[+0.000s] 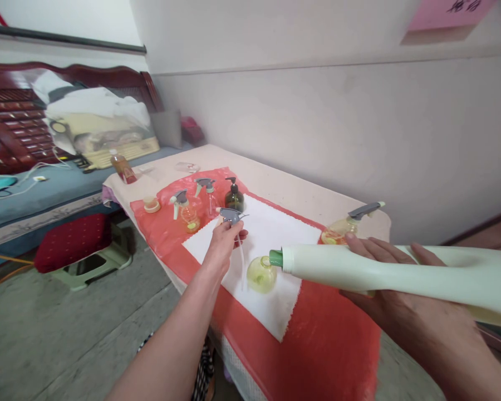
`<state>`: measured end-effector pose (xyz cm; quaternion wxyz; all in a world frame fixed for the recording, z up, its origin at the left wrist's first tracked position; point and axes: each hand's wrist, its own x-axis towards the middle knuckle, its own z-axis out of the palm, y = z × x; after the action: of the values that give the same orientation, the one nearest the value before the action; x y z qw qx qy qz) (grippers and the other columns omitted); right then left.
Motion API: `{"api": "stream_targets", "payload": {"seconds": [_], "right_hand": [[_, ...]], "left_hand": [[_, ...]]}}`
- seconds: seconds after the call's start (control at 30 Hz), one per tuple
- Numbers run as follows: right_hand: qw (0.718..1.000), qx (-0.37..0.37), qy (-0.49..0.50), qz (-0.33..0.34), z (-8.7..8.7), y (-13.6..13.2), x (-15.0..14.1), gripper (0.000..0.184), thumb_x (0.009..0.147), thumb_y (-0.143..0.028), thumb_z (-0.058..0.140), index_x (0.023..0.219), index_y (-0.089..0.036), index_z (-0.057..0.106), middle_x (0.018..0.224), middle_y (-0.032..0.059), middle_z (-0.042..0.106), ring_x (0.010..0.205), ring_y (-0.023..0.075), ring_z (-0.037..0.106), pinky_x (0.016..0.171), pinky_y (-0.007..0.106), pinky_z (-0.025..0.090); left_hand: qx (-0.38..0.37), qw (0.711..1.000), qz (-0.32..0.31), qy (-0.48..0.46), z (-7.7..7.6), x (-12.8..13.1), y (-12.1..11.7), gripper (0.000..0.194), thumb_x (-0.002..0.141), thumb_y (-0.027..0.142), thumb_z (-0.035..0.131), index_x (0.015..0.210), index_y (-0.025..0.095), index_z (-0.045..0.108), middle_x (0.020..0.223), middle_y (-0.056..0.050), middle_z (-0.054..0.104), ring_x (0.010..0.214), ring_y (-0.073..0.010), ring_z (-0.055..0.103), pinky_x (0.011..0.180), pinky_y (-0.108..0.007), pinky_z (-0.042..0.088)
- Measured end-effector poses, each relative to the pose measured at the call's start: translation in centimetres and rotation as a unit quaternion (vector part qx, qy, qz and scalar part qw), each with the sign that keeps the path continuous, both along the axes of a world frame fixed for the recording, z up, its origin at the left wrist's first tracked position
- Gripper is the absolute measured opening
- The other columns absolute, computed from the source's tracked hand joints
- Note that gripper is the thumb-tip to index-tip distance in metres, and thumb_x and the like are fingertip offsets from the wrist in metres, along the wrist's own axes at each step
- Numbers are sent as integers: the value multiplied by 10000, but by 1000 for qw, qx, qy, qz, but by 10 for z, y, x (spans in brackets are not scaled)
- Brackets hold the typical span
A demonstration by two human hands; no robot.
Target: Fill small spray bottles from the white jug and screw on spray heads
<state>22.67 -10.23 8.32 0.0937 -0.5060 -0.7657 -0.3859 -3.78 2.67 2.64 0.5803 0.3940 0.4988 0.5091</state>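
Observation:
My left hand (229, 240) is closed around a grey trigger spray head (230, 215), whose thin clear dip tube (242, 262) hangs down. My right hand (394, 273) grips a large pale green jug (325, 266) tilted onto its side. Its dark green spout (276, 258) is over or beside the neck of a round yellow-green spray bottle (261, 277); I cannot tell whether they touch. That bottle stands upright without a head on a white cloth (275, 317).
Two trigger spray bottles (187, 217) (211, 200), a dark pump bottle (234, 197) and a small round jar (151, 205) stand on the red sheet (329, 334). Another spray bottle (341, 228) is behind the jug. A drink bottle (123, 168) stands far left, above a red stool (73, 242).

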Motion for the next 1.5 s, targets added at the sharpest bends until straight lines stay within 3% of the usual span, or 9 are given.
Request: {"api": "stream_targets", "payload": {"seconds": [0.33,0.53,0.77,1.5], "right_hand": [[1000,-5,13,-3,0,1,0,524,873,-433,487,1294,-121,500,1157,130,656,1030,288,610,978,521,365],[1000,-21,1,-8,1,-3,0,383,890,-325,451,1231,-184,555,1182,109,647,1045,282,609,976,538,359],[1000,-10,23,-14,2,-1,-5,480,873,-405,498,1267,-132,519,1143,123,656,1021,275,613,986,511,362],[1000,-9,8,-7,1,-1,0,455,880,-386,467,1275,-169,526,1175,127,649,1033,275,618,985,512,367]], "left_hand": [[3,1000,3,1,-1,0,0,288,714,415,679,824,153,634,837,-107,678,816,-211,648,760,-351,460],[3,1000,1,-3,-2,0,0,288,707,412,684,828,156,636,827,-103,679,807,-209,649,759,-351,460],[2,1000,-4,-9,-4,-1,1,288,710,416,683,828,157,637,829,-100,679,808,-202,647,759,-342,461],[1,1000,-3,-15,-2,-1,0,302,697,428,695,824,161,636,829,-100,683,812,-205,650,766,-346,457]]}}
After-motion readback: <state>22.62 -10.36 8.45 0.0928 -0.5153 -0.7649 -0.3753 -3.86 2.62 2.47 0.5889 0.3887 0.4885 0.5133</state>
